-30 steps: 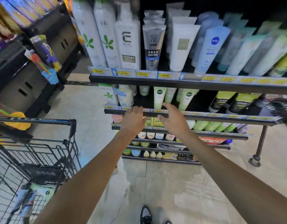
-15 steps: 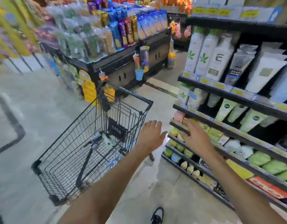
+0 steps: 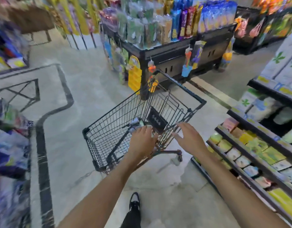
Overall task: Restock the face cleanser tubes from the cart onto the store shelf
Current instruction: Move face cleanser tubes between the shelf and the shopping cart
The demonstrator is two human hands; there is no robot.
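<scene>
A black wire shopping cart (image 3: 109,129) stands on the floor in front of me. A few face cleanser tubes (image 3: 136,123) lie in its basket near the back panel, partly hidden by my hand. My left hand (image 3: 144,141) reaches over the cart's near rim with fingers straight and holds nothing. Just to the right of the cart, my right hand (image 3: 190,137) hovers with fingers spread, also holding nothing. The store shelf (image 3: 263,129) with tubes and boxed products runs along the right edge of the view.
A black display stand (image 3: 166,51) stacked with snack packets sits behind the cart, with hanging toys on its side. More product racks (image 3: 9,145) line the left. My shoe (image 3: 134,201) is on the pale floor below.
My view has swung left from the shelf to the cart. Both hands left the shelf edge and moved over to the cart, the left one now above its basket.
</scene>
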